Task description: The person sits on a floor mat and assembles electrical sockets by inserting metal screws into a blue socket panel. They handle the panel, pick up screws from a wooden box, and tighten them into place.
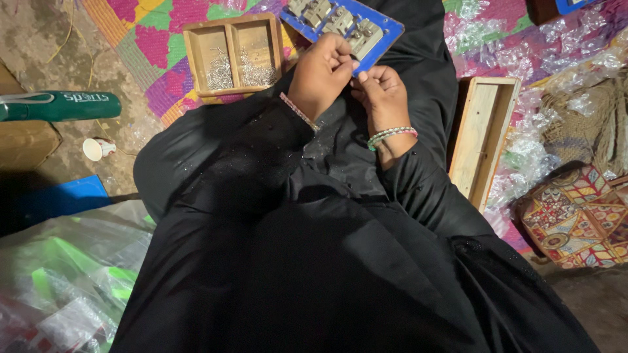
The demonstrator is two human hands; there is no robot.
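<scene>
A blue board (386,27) with several grey metal fixtures (340,19) rests on my lap over black cloth. My left hand (320,75) and my right hand (381,95) meet at the board's near edge, fingertips pinched together; whatever small piece they pinch is too tiny to make out. Both wrists wear bead bracelets. To the left lies a wooden two-compartment tray (230,26) holding several small silvery metal parts (221,70).
An empty long wooden box (483,137) lies on the right. Clear plastic wrappers (523,46) litter a colourful mat. A patterned bag (579,219) sits at right, a green bottle (62,106) and small cup (95,149) at left, plastic bags (59,287) at lower left.
</scene>
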